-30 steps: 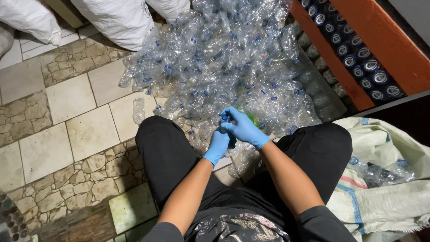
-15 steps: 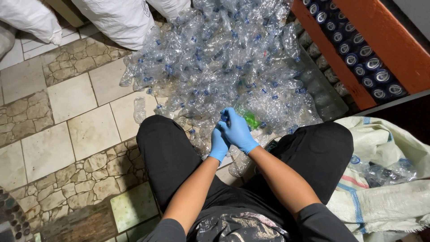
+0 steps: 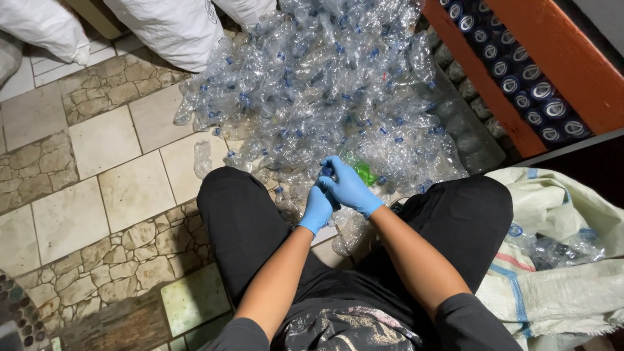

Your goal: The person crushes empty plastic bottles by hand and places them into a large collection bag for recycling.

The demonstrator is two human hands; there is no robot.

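**Both gloved hands closed on one clear bottle**

In front of your knees a heap of crushed clear bottles (image 3: 325, 84) spreads over the tiled floor (image 3: 97, 175), reaching the white sacks (image 3: 169, 29) at its far edge. An open woven sack (image 3: 559, 260) lies at your right. Your right hand (image 3: 348, 185) and left hand (image 3: 317, 208) meet at the heap's near edge, fingers curled tight around a clear bottle (image 3: 328, 171). It is mostly hidden; its blue cap seems to show.

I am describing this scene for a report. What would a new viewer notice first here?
First, the big heap of crushed clear plastic bottles covering the tiled floor ahead of the seated person. Next, the left hand and right hand, both in blue gloves, meet at a bottle between the knees. An open woven sack lies at the right.
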